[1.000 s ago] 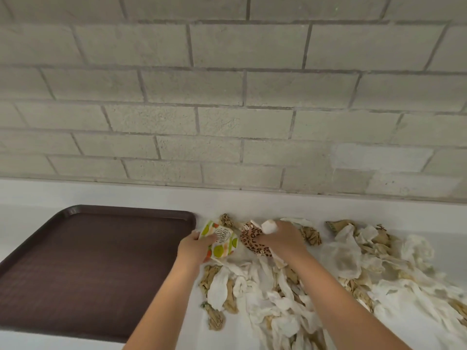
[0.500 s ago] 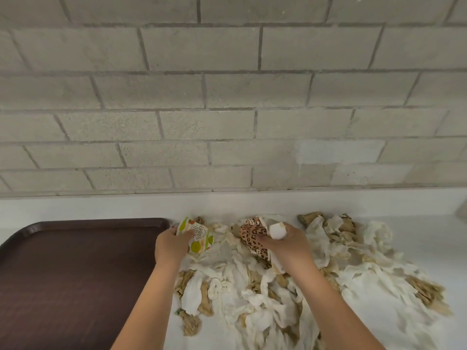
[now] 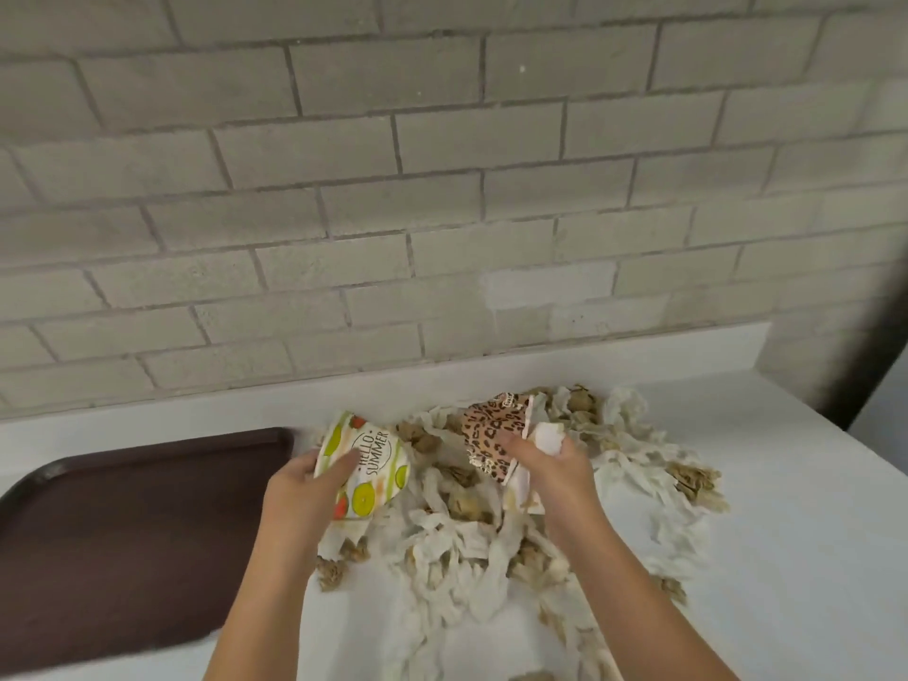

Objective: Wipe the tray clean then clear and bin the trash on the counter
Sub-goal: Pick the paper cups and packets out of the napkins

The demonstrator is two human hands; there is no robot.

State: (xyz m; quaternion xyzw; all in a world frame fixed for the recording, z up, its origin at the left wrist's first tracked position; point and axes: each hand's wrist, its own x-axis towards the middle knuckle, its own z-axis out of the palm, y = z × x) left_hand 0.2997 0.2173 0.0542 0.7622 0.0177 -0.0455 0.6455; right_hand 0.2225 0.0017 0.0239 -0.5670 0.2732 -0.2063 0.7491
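My left hand [image 3: 299, 489] pinches the fruit-print napkin [image 3: 366, 466] and my right hand [image 3: 550, 471] grips the leopard-print napkin [image 3: 491, 435] with a white wad, lifted so I can gather more. The crumpled paper pile [image 3: 491, 533] lies by the counter's [image 3: 786, 557] back edge (no bin visible); the tray [image 3: 123, 533] sits at the left edge.

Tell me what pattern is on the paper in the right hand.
Leopard print, brown with dark spots, on the crumpled paper the right hand holds; head view.

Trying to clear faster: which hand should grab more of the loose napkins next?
Probably left: the left hand pinches only the fruit-print napkin, while the right hand already holds the leopard-print napkin plus white paper.
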